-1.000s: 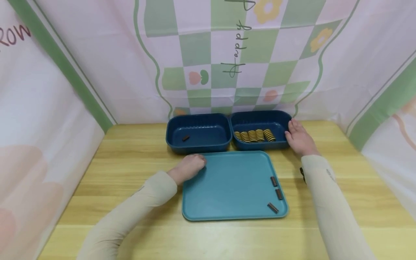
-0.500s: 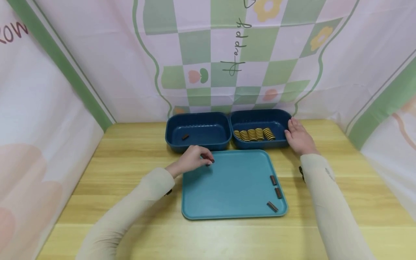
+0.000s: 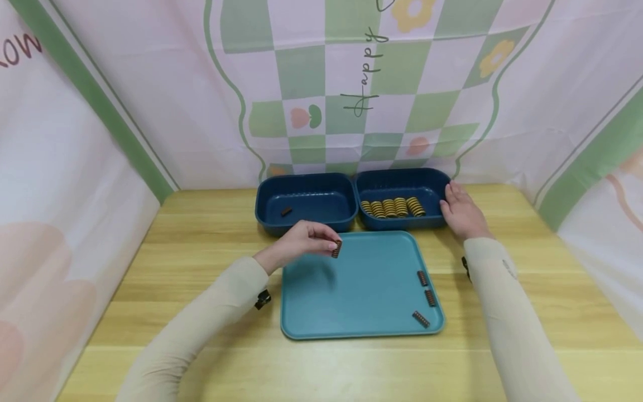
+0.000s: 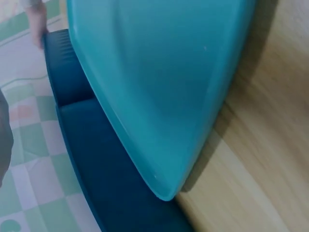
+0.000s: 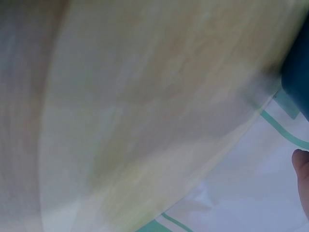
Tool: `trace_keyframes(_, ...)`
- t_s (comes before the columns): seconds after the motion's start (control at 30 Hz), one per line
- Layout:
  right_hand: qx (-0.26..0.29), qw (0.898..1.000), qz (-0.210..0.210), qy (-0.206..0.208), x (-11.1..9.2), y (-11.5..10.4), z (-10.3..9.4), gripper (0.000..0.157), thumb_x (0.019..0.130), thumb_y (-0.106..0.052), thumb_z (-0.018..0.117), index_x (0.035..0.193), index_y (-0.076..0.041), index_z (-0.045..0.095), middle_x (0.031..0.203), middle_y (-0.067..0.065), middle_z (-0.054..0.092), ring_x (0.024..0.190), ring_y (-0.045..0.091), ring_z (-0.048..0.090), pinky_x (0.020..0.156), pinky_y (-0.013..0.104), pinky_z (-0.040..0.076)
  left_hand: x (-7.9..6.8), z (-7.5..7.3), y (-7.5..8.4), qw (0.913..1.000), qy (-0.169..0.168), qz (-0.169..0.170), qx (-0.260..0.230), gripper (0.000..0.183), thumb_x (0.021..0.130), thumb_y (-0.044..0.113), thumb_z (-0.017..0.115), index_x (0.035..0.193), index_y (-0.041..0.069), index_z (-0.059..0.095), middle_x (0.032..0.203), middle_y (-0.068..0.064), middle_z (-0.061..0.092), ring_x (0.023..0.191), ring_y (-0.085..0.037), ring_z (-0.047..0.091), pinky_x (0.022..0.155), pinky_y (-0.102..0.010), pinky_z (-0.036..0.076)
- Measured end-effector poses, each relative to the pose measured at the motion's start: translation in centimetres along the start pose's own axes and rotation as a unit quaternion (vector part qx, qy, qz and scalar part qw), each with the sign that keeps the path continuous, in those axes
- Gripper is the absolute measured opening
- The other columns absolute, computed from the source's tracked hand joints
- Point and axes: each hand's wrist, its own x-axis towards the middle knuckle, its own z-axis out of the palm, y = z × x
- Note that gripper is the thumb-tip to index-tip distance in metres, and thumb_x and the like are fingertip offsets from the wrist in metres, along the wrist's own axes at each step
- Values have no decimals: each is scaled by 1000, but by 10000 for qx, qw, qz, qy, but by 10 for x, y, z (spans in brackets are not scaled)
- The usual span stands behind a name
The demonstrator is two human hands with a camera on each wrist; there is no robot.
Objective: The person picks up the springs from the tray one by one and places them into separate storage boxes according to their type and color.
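Note:
My left hand [image 3: 305, 245] pinches a small brown ridged bar [image 3: 336, 249] between thumb and fingers, held over the upper left of the teal tray [image 3: 351, 301]. The bar is out of sight in the left wrist view, where part of a finger [image 4: 4, 135] shows at the left edge. My right hand [image 3: 466, 215] rests with straight fingers against the right end of the right navy bin [image 3: 402, 224]. Inside that bin, several yellow-and-black striped rolls [image 3: 400, 207] lie in a row. Three similar brown bars [image 3: 421, 319] lie along the tray's right side.
The left navy bin [image 3: 306, 228] stands against its twin, behind the tray, with one small brown piece [image 3: 286, 211] inside. A wooden table [image 3: 211, 223] carries everything. Printed curtains [image 3: 301, 84] hang close behind the bins and at both sides.
My left hand was down at the tray's upper left corner, then lifted with the brown bar and moved slightly right, turning the bar upright. The right hand has stayed at the bin.

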Motion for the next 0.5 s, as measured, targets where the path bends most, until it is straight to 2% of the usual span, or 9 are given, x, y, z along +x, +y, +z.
trace_keyframes(0.2,60,10000,1,13,1,0,-1,57,103,-24,28,143,15,14,151,31,9,140,43,7,114,47,6,0,1,3,9982,64,-70,-585,21,89,-3,61,108,-10,62,98,-10,68,88,-18,66,87,-45,51)
trace_keyframes(0.5,37,10000,-29,26,0,1,1,58,104,-25,26,143,16,15,151,31,10,140,43,7,114,47,6,3,0,1,9968,41,-48,-798,19,89,-5,60,107,-11,62,96,-9,67,87,-18,66,91,-51,46)
